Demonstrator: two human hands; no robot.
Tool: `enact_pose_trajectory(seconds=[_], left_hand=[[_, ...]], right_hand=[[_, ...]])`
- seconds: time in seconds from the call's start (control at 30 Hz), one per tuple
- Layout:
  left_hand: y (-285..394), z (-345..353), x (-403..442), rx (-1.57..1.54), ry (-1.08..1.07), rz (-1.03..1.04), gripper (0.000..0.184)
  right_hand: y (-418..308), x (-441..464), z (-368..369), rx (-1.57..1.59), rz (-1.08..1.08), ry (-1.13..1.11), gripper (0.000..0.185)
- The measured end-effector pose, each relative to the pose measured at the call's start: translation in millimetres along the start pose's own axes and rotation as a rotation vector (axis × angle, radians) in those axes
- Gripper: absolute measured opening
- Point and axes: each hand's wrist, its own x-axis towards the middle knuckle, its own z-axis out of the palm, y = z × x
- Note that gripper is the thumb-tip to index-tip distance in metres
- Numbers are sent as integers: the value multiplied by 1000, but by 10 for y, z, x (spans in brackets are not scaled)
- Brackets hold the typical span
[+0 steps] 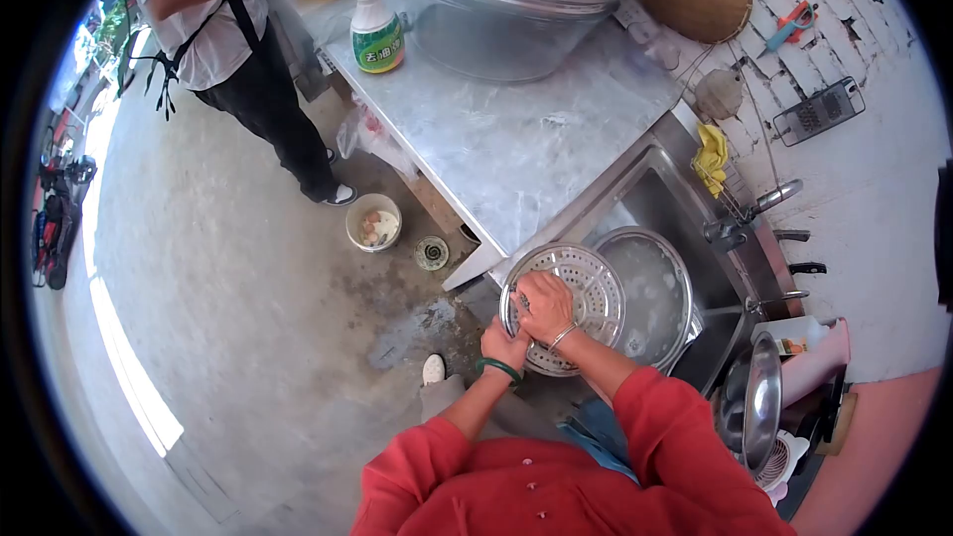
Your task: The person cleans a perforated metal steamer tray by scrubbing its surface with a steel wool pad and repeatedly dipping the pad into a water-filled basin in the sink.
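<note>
A round perforated metal steamer tray point(594, 283) is tilted over the near edge of the sink. My left hand point(504, 345), with a green bangle at the wrist, is closed on the tray's near-left rim. My right hand point(544, 306), wearing a silver bracelet, is closed and pressed against the tray beside the rim. A small greyish, wiry-looking bit shows at its fingers, but I cannot make out what it is. Just right of the tray, a large metal basin point(650, 288) with cloudy water sits in the sink point(710, 268).
Large metal bowls point(496, 25) and a green-labelled spray bottle point(377, 35) stand on the metal table point(476, 129). A bucket point(374, 222) is on the floor. A person point(233, 40) stands beyond it. A faucet point(759, 206), yellow cloth point(711, 159) and upright metal bowl point(762, 402) are at right.
</note>
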Motion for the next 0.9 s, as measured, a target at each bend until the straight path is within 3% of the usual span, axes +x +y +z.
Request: enact_pose_trajectory(seconds=[0.1, 0.13, 0.23, 0.37, 0.43, 0.5, 0.57, 0.63, 0.7, 0.77, 0.8, 0.9], left_hand=[[171, -53, 32, 7, -69, -106, 37], [168, -48, 32, 33, -47, -75, 38], [119, -21, 25, 0, -31, -76, 43], [18, 7, 22, -26, 0, 2, 42], [124, -30, 36, 19, -35, -58, 42], [129, -8, 47, 26, -24, -75, 40], [90, 1, 44, 41, -28, -92, 39], [57, 7, 38, 1, 4, 10, 39], [151, -32, 33, 47, -25, -56, 39], [228, -40, 57, 80, -40, -113, 38], [200, -28, 37, 37, -27, -97, 39], [20, 45, 41, -6, 8, -23, 40]], right_hand=[[284, 250, -91, -169, 16, 19, 9], [363, 302, -76, -217, 124, 38, 9], [215, 193, 36, -95, 259, 92, 9], [156, 90, -37, -55, -63, -24, 10], [311, 237, -157, -133, -38, -23, 9], [409, 283, -138, -219, 232, 50, 9], [283, 135, -8, -168, 160, 56, 8], [71, 9, 4, 31, -105, -30, 11], [239, 154, -118, 2, -101, -79, 10], [464, 310, -189, -249, 100, -37, 9], [548, 295, -151, -213, 188, -29, 10], [143, 97, -29, -68, 23, 6, 9]])
